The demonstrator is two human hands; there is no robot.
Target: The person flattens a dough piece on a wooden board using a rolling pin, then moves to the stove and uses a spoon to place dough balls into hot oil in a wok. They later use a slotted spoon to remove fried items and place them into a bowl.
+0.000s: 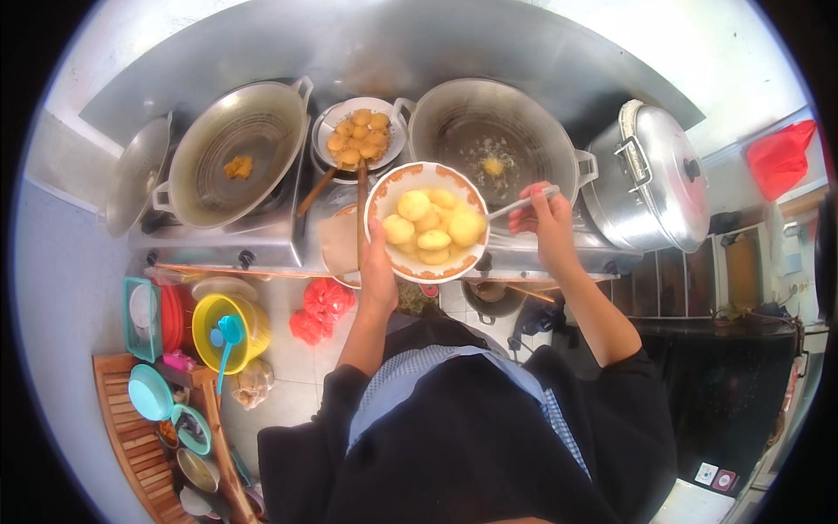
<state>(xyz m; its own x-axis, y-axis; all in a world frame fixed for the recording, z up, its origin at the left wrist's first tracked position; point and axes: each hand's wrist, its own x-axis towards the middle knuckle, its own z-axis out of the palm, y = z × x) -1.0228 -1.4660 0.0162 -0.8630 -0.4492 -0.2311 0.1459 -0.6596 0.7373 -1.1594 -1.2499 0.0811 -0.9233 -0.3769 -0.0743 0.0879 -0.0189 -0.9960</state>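
My left hand (381,272) grips the near left rim of a white bowl (419,173) with an orange-brown patterned border. Several pale yellow round patties (433,240) lie in the bowl, looking wet. A spoon (517,206) is in my right hand (548,226), its head at the bowl's right rim among the patties. Behind the bowl, one yellow piece (492,166) bubbles in the oil of a large wok (445,98) on the right burner. Between the woks, a strainer with a wooden handle (362,203) carries several golden-brown fried patties (359,137).
On the left burner, another wok (216,124) contains an orange-brown lump (238,167). A lidded metal pot (622,190) stands right of the stove (268,255). Below are a yellow bucket (258,327) with blue dippers, red plastic bags (324,304) and a dark pot (494,304) on the floor.
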